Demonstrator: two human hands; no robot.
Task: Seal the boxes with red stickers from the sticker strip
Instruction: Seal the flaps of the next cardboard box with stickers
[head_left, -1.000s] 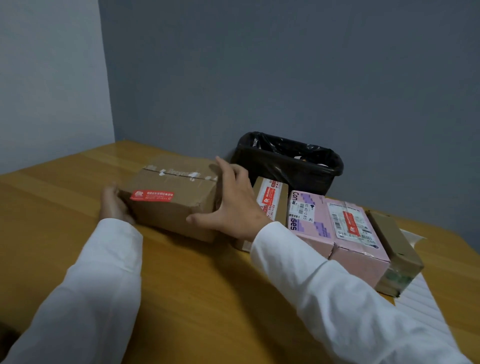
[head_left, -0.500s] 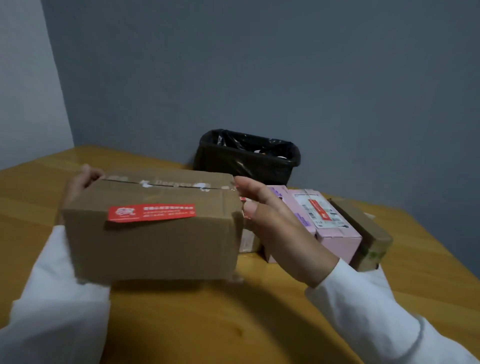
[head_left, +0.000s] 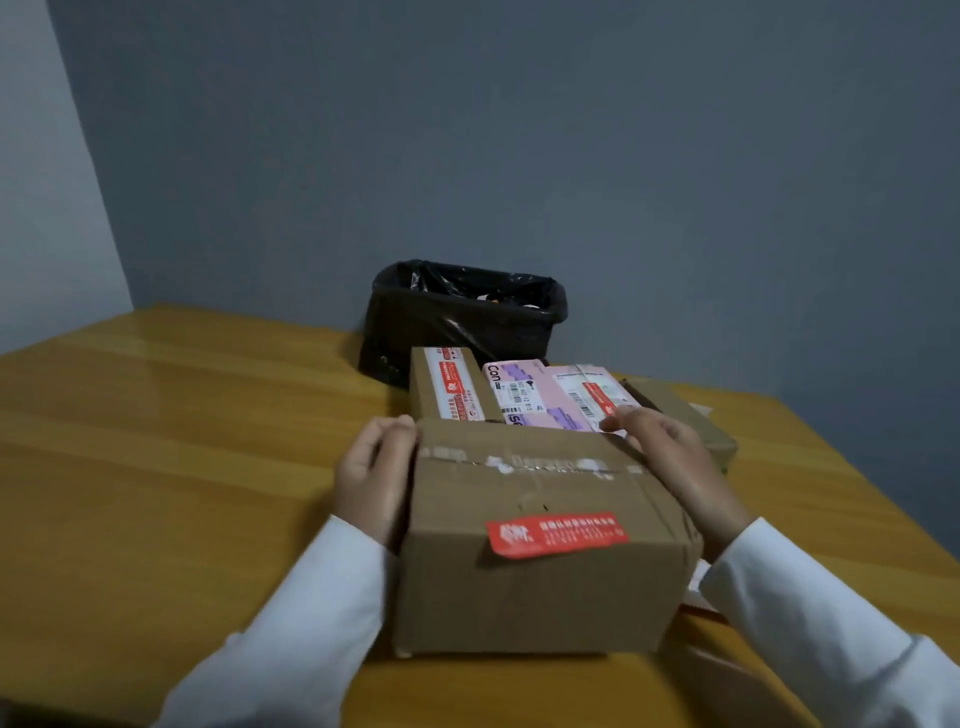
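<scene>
Two hands clasped the big brown box near the table's front edge: left hand and right hand gripping its ends. Its red sticker was fixed low; pressing another across the seam was judged next.

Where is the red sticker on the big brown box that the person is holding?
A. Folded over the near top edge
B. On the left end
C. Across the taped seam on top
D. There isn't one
A: the red sticker wraps over the near top edge of the big brown box, not over the taped seam.
</scene>
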